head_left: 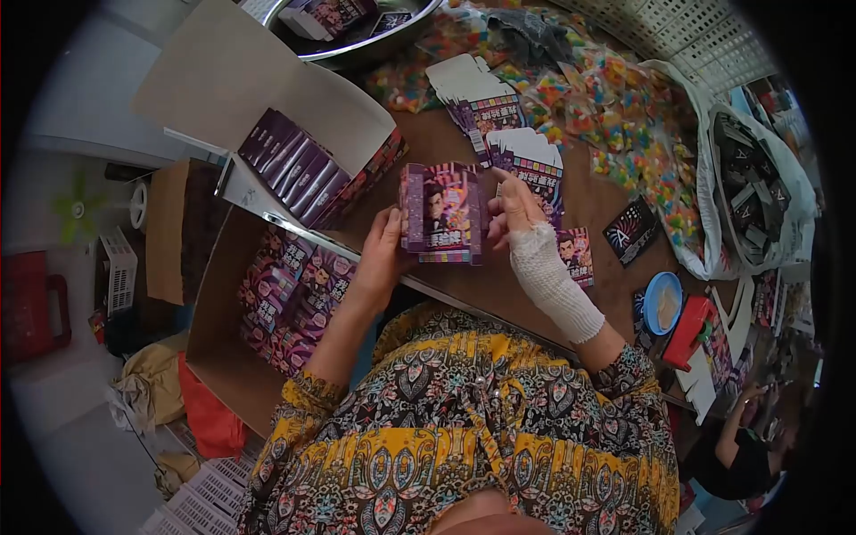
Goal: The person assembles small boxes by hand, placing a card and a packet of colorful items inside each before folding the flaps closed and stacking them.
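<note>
A small purple printed card box (443, 209) with a cartoon figure on its face is held up above the table edge in front of me. My left hand (383, 236) grips its left side, thumb along the edge. My right hand (517, 207), in a white knitted fingerless glove, has its fingers bent at the box's right side; their contact is partly hidden. Stacks of flat, unfolded purple cartons (528, 165) lie just beyond the right hand. A printed card (575, 256) rests beside the gloved wrist.
An open display box (294, 174) at the left holds a row of purple packs. Below it, a cardboard carton (218, 321) contains printed boxes. Candy packets (624, 116) cover the far right, beside a bag of black sachets (749, 187). A red tape dispenser (689, 332) stands right.
</note>
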`<state>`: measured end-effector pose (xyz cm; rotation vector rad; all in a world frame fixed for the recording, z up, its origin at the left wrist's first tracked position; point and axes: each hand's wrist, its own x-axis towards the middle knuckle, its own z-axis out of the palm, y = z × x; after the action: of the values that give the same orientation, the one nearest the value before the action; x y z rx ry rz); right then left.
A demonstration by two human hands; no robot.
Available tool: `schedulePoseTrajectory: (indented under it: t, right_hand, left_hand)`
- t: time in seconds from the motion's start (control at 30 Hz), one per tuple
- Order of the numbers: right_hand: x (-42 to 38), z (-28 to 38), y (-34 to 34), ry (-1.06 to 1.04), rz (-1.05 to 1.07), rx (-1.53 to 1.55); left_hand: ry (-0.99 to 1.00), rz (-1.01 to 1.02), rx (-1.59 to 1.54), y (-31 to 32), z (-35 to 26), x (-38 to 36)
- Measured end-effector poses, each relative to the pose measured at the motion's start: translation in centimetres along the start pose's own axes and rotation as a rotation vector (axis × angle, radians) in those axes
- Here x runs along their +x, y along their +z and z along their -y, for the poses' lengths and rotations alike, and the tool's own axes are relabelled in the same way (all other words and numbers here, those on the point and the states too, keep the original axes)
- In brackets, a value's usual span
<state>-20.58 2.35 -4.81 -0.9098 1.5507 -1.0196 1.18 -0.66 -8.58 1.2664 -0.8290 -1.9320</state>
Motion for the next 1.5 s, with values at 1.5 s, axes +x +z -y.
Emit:
schedulePoseTrajectory:
  t: [1.5]
  right_hand:
    - [-0.6, -1.5, -0.9, -0.164, 0.186, -0.202]
  left_hand:
    - [0.326, 0.030, 0.502, -0.7, -3.0, -2.6]
